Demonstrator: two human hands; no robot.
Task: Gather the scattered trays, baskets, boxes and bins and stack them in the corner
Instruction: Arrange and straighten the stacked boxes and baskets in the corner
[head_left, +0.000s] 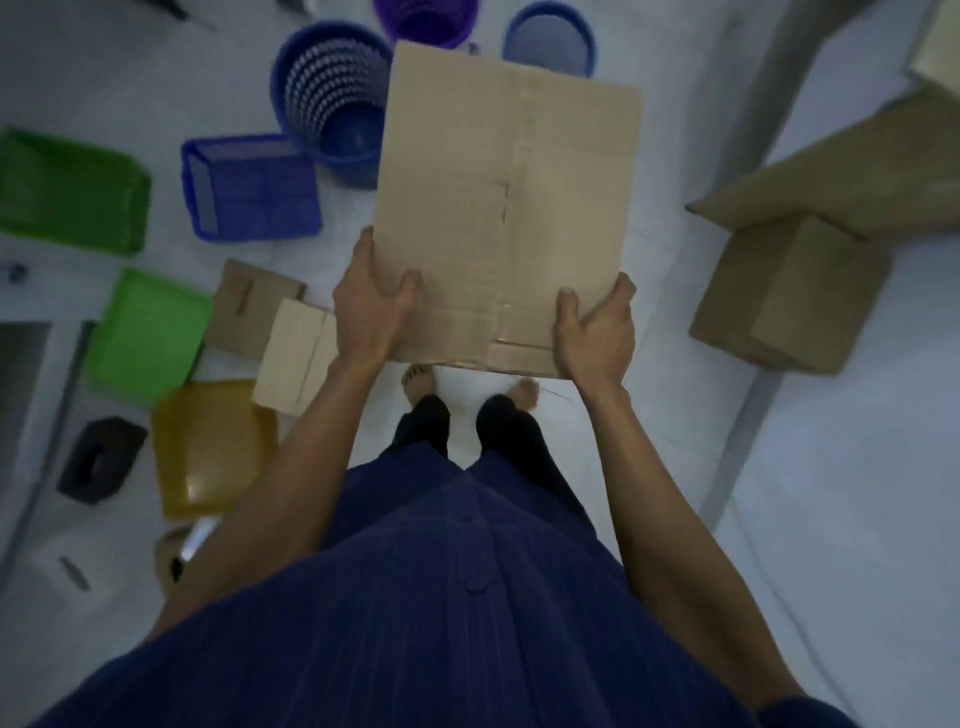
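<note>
I hold a flat brown cardboard box (498, 197) out in front of me above the white floor. My left hand (371, 306) grips its near left edge, thumb on top. My right hand (597, 327) grips the near right corner. On the floor to the left lie a blue crate (249, 187), two green trays (67, 192) (150, 332), a yellow tray (208, 447) and two small cardboard boxes (254, 306) (296, 353). Blue and purple round baskets (332, 98) (426, 18) (550, 36) stand at the far side.
Cardboard boxes (789, 296) and a large flattened carton (852, 171) are piled at the right by the wall. A black container (101, 460) and a white box (57, 577) sit at the lower left. My bare feet (415, 374) stand on open white floor.
</note>
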